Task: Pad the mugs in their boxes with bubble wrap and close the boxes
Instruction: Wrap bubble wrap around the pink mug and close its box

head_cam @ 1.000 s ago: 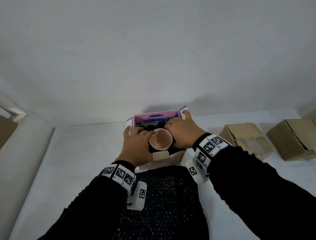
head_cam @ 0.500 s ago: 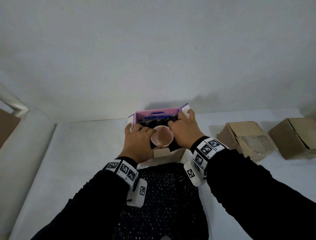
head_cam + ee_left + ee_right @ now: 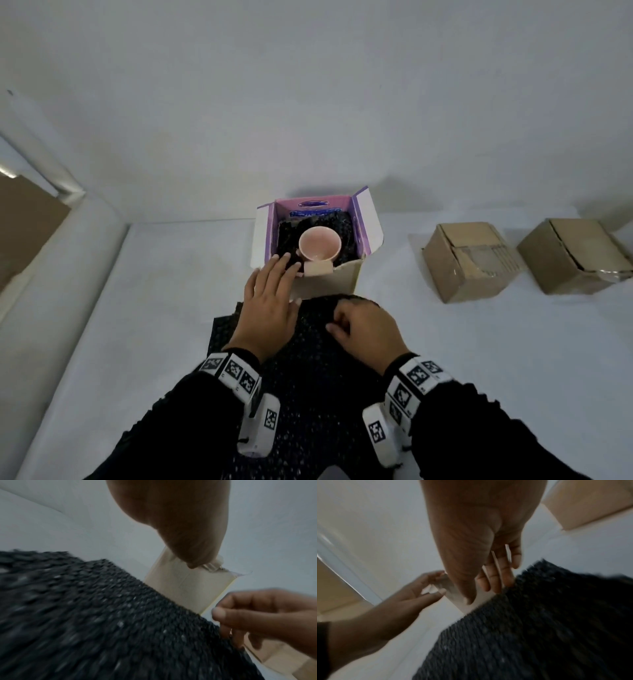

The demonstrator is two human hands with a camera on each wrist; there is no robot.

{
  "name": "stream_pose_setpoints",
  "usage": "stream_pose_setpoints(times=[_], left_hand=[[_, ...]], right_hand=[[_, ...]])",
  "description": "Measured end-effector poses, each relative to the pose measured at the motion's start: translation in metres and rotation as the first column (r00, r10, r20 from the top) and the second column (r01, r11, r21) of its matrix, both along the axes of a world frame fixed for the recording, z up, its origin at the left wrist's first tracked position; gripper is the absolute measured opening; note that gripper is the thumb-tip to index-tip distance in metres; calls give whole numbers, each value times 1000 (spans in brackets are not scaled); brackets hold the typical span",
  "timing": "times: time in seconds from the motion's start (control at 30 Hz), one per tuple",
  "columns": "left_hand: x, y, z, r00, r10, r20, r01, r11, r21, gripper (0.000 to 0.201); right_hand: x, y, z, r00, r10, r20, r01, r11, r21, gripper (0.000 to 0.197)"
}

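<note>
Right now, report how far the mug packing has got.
Done: the pink mug sits in the open purple box with dark bubble wrap around it. In hand: the right hand curls at the edge of the bubble wrap sheet; the left hand is open. Left: closing this box's flaps. Two brown boxes wait, contents unseen.

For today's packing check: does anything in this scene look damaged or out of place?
Yes. The middle brown box has a torn top with loose clear tape, and it sits tilted. The open box with the pink mug has a ragged front edge.
</note>
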State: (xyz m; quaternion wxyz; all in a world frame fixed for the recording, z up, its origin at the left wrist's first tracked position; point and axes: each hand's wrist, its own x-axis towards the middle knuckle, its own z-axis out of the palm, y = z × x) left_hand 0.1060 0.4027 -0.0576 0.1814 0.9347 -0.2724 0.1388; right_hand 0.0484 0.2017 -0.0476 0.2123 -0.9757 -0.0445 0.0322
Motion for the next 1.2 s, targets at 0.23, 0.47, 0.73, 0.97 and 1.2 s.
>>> stream_pose_setpoints(times=[0.23,0.47,0.73,0.97,1.2], left_hand=[[-62,28,-30,961,145,-234,-112,982,151,83],[-74,45,-30,839,367,-401,-390,920,28,99],[-53,36,2,628,60,-776,-722,417,-552,85],[-54,15,59,580,-283,-764,-676,355,-645,25],[-55,-23,96,736,-177,-654,-517,476,-711,24]], right_hand=[[-27,21,-46,955,-190,-227,167,979,-117,59],[-29,17,-23,977,-133,-166,198,855,480,19],[-12,5,40,982,22,-187,155,472,868,21],[4,-18,78,966,-207,-154,239,495,836,15],[-10,-6,98,920,-384,83,203,646,736,22]])
